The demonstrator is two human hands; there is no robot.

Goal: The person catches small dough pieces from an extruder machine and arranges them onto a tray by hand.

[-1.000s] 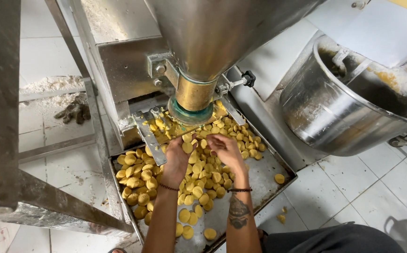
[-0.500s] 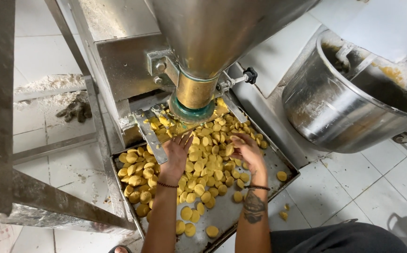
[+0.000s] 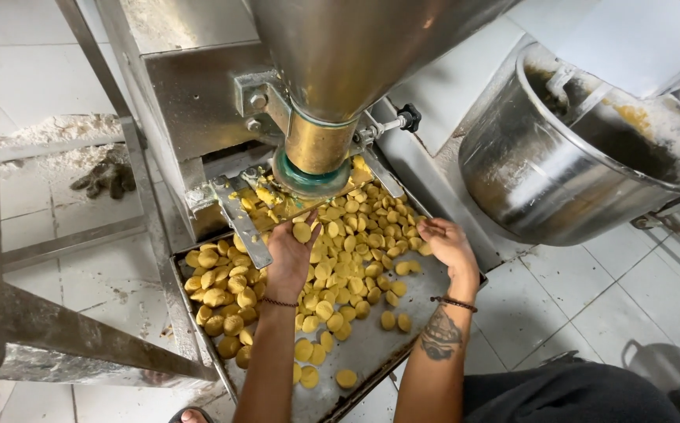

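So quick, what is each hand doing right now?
Left hand: open, palm down on the yellow dough pieces in the metal tray.
Right hand: open, fingers on the pieces at the tray's right edge, holding nothing.

Bright, even light; soft glare on the steel funnel (image 3: 356, 55); sharp focus; wide-angle bending at edges.
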